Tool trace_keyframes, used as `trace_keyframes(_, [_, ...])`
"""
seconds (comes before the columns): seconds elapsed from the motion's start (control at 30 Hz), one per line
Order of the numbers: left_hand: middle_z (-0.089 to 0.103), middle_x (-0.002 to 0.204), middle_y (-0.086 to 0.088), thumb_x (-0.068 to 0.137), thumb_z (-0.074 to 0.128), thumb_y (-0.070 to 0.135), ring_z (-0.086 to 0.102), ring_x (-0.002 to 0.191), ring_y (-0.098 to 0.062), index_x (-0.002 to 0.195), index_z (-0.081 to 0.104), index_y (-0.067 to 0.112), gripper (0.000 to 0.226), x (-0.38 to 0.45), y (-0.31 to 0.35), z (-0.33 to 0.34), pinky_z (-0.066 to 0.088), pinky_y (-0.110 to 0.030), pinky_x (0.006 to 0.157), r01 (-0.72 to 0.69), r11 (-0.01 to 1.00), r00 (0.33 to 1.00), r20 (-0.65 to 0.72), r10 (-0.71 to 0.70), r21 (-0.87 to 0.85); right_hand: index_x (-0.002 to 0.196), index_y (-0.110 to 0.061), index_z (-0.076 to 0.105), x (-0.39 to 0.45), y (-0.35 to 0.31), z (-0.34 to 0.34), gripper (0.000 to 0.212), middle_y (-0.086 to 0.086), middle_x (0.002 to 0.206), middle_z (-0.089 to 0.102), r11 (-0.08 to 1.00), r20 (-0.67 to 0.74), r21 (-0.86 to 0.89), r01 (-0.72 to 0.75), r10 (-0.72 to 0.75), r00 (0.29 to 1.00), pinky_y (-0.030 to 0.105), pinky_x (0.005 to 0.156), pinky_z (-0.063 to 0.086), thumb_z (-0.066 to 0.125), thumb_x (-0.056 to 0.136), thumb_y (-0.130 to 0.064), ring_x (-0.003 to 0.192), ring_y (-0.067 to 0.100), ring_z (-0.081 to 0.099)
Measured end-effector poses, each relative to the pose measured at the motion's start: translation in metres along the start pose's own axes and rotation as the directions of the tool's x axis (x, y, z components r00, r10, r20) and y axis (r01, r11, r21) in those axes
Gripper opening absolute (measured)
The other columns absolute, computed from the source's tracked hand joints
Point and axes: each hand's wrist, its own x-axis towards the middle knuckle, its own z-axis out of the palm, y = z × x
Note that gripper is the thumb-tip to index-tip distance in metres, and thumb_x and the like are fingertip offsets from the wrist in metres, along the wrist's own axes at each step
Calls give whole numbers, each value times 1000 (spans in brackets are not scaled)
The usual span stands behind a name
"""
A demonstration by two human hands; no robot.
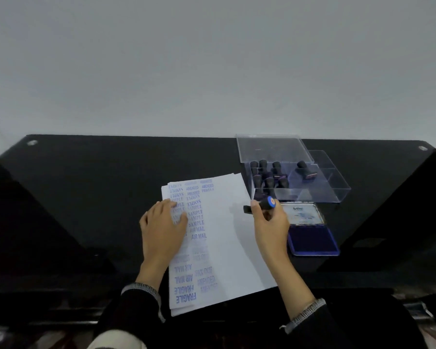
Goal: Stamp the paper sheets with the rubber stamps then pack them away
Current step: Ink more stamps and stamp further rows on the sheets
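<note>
A stack of white paper sheets (pixel 227 238) lies on the black table (pixel 86 197), its left part covered with blue stamped words. My left hand (pixel 163 229) rests flat on the sheets' left side, fingers straight. My right hand (pixel 271 222) grips a black rubber stamp (pixel 264 204) with a blue cap, held sideways just above the paper's right edge. An open ink pad (pixel 311 239) with dark blue ink lies right of that hand. Behind it stands a clear plastic box (pixel 320 190) holding several black stamps (pixel 269 172).
The box's clear lid (pixel 272 147) leans open toward the grey wall. The ink pad's lid (pixel 300 212) lies folded back. Dark reflective table surface extends to the left and far right. The table's near edge runs below my wrists.
</note>
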Motion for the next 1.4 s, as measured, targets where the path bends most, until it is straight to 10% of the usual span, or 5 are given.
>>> trace_keyframes(0.17, [49,132,9,91,54,41,39,129,-11,121,52,27,32,1,2,-1,19,-35,112,9,1000,1000,-24,-9,-7,79,-16,55,14,-8,38,14,-3,72,58,1000,93,-14,23,-22,995,7,59,41,60,91,-21,66,7,54])
trace_keyframes(0.3, [48,127,13,91,52,42,37,126,-8,120,51,28,32,2,3,-1,18,-33,110,21,1000,999,-40,-21,1,85,-18,55,33,-2,70,9,-1,76,60,997,198,-82,3,13,980,31,73,55,62,90,-21,73,15,59])
trace_keyframes(0.5, [46,127,15,90,49,45,36,125,-6,121,49,29,35,3,1,3,19,-33,109,24,999,998,-63,-22,30,91,-8,54,43,1,99,12,-3,76,57,976,256,-183,121,-72,964,2,57,39,55,95,-20,66,4,52])
trace_keyframes(1.4, [51,123,11,89,53,43,43,121,-11,118,52,25,34,5,-3,8,27,-35,104,4,997,995,-104,3,71,101,-6,50,44,18,119,19,6,90,61,814,384,-460,355,-179,906,11,56,34,52,95,-24,74,15,55])
